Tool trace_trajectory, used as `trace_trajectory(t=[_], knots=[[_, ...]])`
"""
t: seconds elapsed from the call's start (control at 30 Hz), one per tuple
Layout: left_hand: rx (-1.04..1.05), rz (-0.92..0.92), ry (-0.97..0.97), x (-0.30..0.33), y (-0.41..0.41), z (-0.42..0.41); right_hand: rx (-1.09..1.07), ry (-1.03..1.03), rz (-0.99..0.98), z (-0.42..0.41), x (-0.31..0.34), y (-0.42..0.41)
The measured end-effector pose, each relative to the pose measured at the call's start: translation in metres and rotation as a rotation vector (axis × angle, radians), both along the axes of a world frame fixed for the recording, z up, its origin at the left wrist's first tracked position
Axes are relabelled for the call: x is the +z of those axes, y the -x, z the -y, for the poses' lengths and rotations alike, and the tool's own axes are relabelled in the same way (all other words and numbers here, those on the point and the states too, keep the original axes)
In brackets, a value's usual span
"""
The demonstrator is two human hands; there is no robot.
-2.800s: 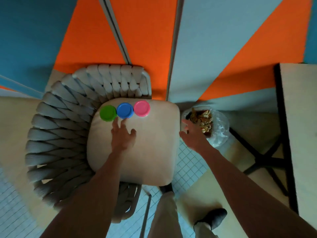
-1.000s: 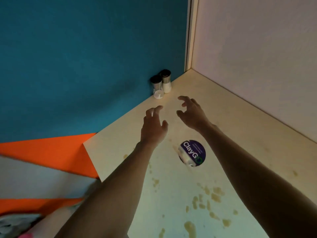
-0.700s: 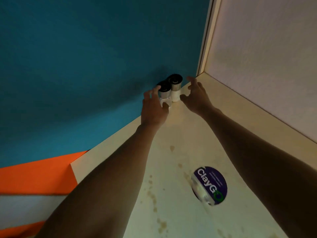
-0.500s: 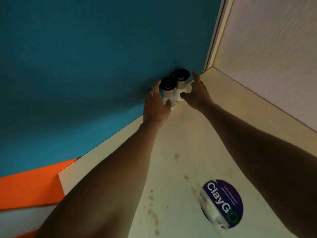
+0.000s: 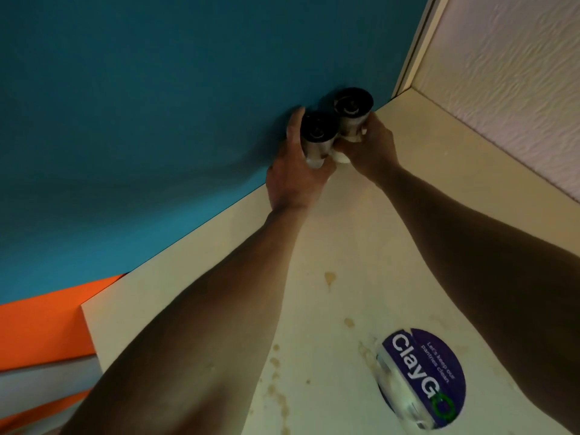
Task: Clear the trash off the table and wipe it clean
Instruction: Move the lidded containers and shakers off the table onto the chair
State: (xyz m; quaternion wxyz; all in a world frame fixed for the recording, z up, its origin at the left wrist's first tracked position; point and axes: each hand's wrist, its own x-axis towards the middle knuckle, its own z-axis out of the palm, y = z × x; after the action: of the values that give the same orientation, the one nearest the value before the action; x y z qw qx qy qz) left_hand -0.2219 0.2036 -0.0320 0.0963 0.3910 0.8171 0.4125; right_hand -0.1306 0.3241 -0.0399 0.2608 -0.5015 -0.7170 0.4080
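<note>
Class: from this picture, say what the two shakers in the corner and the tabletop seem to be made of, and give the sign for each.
Left shaker and right shaker: dark glossy caps, probably plastic; below, brushed metal-looking sleeves with a soft sheen; pale bases, material unclear. Tabletop: smooth cream laminate or painted board, judging by its flat, even surface with brownish stains sitting on it.

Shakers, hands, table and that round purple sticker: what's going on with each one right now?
left shaker: upright, gripped by the left hand
right shaker: upright, gripped by the right hand
table: dirty, brown stains across it
purple ClayGo sticker: stuck flat on the table, one edge shiny
</note>
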Motion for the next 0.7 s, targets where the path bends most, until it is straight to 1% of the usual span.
trace_trajectory(t=[0.1, 0.33, 0.57, 0.7], knots=[[-0.003, 0.023, 0.029, 0.015, -0.006, 0.023, -0.017, -0.003, -0.004, 0.022, 0.010, -0.015], [0.011, 0.071, -0.036, 0.055, -0.040, 0.094, -0.020, 0.024, 0.073, 0.114, 0.033, -0.062], [0.017, 0.119, 0.004, 0.094, -0.102, 0.208, 0.018, 0.074, 0.026, 0.229, 0.073, -0.125], [0.042, 0.142, 0.015, 0.115, -0.144, 0.282, 0.078, 0.094, -0.001, 0.299, 0.100, -0.170]])
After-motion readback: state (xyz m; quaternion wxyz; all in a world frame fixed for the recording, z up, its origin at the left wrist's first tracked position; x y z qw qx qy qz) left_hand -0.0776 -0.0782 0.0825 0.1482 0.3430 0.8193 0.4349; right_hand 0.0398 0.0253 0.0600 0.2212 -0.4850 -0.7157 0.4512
